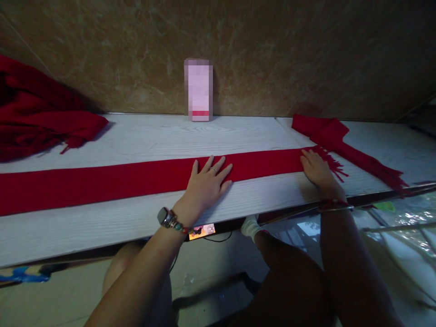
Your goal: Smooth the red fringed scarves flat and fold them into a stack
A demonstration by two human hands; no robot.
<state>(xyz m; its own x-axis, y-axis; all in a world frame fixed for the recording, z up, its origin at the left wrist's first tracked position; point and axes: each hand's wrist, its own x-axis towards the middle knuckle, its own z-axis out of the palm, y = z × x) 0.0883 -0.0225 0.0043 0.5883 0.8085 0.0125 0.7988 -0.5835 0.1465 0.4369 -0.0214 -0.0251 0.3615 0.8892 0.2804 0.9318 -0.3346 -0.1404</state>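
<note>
A long red scarf [102,181] lies flat across the white wood-grain table [136,222], running from the left edge of the view to a fringed end at the right. My left hand [207,181] rests on its middle with the fingers spread. Near the fringe, my right hand [316,170] lies on the scarf's lower edge, fingers stretched out and holding nothing. Just beyond that hand, a second red fringed scarf [357,156] lies folded and slanting toward the table's front edge.
A heap of red cloth [41,109] sits at the back left. A blurred pink item [200,91] leans on the brown marbled wall [136,54]. Below the table edge are a lit screen [202,231], a cable and clear plastic wrapping [405,222] at right.
</note>
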